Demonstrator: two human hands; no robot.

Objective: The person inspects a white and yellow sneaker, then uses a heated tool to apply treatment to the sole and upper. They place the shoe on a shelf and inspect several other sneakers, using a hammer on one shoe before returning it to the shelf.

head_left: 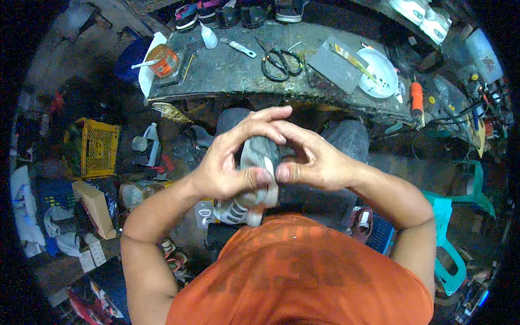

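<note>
A grey sneaker [254, 154] with a pale sole is held over my lap, close to my orange shirt. My left hand [230, 154] curls round its left side, thumb pressed on the shoe near the sole. From the other side my right hand [314, 158] grips it, its thumb almost meeting the left one. The fingers of both hands come together at the far end of the shoe and partly cover it. Dark stripes show on the sneaker's side nearest my body.
Beyond my knees a worn bench [227, 76] carries black-handled scissors [279, 64], a white squeeze bottle [208, 37], an orange tub [162, 60] and a white dish [382, 81]. A yellow crate [101, 149] stands at left, a teal plastic stool [441, 214] at right.
</note>
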